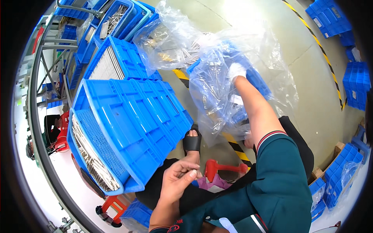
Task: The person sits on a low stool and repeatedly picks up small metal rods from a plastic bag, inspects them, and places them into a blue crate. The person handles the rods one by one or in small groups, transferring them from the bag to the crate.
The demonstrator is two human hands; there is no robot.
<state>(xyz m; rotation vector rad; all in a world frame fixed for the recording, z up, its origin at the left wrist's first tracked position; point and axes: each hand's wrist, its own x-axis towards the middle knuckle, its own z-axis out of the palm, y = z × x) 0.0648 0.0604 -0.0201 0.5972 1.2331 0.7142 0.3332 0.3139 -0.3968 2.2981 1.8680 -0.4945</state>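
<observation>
My right arm reaches forward to a blue bin (256, 79) on the floor, draped in a clear plastic bag (210, 105). A white glove or cloth covers my right hand (236, 71) at the bin; its fingers are hidden, so its grip cannot be made out. Thin metal rods (213, 79) show through the plastic beside it. My left hand (180, 179) is bare and held over my lap, thumb and bent fingers drawn together, with nothing visible between them. It is nearest to the large blue crate (134, 128) on my left.
Thin metal rods (91, 155) fill a blue perforated basket (101, 141) at the left. Another blue crate (132, 58) holds pale rods behind. A red plastic stool (223, 167) is between my legs. Blue bins (355, 85) line the right side, beyond black-and-yellow floor tape (324, 50).
</observation>
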